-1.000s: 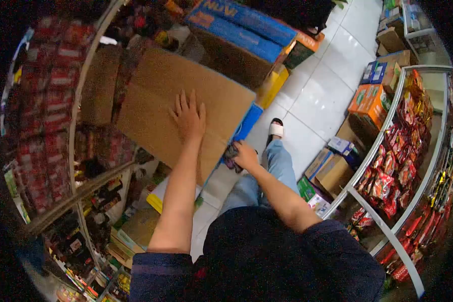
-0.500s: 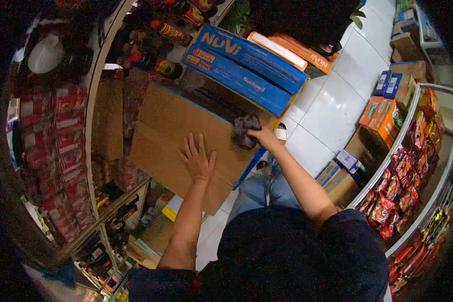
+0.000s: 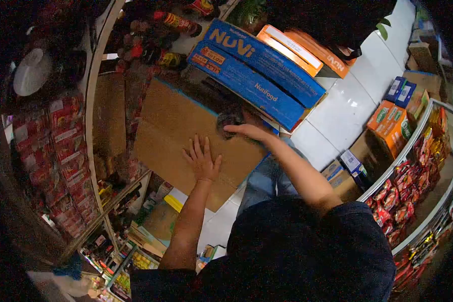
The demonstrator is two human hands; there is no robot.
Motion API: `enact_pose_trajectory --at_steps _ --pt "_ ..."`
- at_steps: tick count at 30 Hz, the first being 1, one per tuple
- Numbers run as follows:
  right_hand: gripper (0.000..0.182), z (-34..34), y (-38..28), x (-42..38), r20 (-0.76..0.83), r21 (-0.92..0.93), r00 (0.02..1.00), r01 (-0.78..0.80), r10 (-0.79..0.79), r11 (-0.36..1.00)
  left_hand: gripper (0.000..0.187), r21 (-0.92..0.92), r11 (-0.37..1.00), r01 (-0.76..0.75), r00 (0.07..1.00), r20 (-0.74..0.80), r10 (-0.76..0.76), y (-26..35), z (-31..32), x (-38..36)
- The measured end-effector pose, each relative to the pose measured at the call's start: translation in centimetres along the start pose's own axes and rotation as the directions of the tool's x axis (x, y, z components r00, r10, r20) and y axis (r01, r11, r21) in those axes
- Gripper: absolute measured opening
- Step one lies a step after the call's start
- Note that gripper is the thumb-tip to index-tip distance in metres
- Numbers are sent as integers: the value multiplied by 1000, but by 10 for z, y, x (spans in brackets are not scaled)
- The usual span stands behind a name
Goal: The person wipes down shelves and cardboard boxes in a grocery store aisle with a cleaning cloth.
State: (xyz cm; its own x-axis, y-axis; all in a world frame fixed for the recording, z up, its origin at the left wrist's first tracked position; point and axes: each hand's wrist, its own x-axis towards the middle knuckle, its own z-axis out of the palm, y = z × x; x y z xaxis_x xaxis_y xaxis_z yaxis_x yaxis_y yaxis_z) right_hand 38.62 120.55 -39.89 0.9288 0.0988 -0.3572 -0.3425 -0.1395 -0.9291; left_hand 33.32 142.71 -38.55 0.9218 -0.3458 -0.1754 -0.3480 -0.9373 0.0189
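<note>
A brown cardboard box flap [image 3: 173, 128] lies spread out before me, blue along its far edge. Flat on it, with fingers spread, rests my left hand [image 3: 204, 160]. My right hand [image 3: 249, 130] grips a crumpled dark cloth [image 3: 227, 123] at the far right part of the cardboard. The fingers are partly hidden behind the cloth and thumb. Just beyond is a blue NuVi carton [image 3: 259, 75], and a dark gap shows between it and the flap.
Orange cartons [image 3: 307, 50] stand behind the blue one. Sauce bottles [image 3: 176, 24] line a shelf at upper left, above red packets [image 3: 60, 151]. On the right, boxes [image 3: 390, 121] sit on the tiled floor [image 3: 337, 110] beside a rack of red snack packets [image 3: 402, 186].
My right hand has moved the cloth left and away from me across the cardboard, toward the blue carton. My left hand stays flat on the flap. The view has shifted slightly.
</note>
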Motion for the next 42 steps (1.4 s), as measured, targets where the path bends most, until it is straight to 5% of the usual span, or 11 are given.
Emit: enact_pose_trajectory --at_steps 3,4,7,17,20,22,26,28,37,40,42 --pt "86 -17 4 15 428 407 901 -256 65 877 69 -27 1000 -14 1000 -18 13 -1 0 1" --pt "79 -2 22 13 218 493 976 -124 16 861 69 -23 1000 -7 1000 -2 7 0 0 0" --pt "69 15 1 7 -60 230 998 -14 29 973 69 -43 999 -1 1000 8 2 -2 0 0" --pt "83 59 -54 113 189 85 982 -10 -6 996 65 -40 999 -15 1000 -9 14 0 0 2" --pt "88 81 -62 141 176 87 949 249 -261 965 62 -44 999 13 999 41 -12 1 -4 2" --pt "93 92 -77 158 206 -225 956 254 -209 941 66 -35 999 14 995 97 -11 1 -10 3" --pt "95 94 -103 187 233 -130 947 254 -219 958 64 64 998 21 986 163 -31 0 -4 -1" --pt "90 91 -105 195 201 -57 979 -28 39 998 65 -21 999 44 994 104 -42 2 -6 1" --pt "64 107 63 257 350 89 884 -360 309 929 67 -50 999 19 999 31 -17 1 -4 1" --pt "65 80 70 227 434 43 901 -20 -1 999 67 -120 992 31 999 43 -26 3 -8 2" --pt "66 62 54 204 386 -29 921 -47 54 998 68 -165 985 49 999 27 -45 5 -8 3"
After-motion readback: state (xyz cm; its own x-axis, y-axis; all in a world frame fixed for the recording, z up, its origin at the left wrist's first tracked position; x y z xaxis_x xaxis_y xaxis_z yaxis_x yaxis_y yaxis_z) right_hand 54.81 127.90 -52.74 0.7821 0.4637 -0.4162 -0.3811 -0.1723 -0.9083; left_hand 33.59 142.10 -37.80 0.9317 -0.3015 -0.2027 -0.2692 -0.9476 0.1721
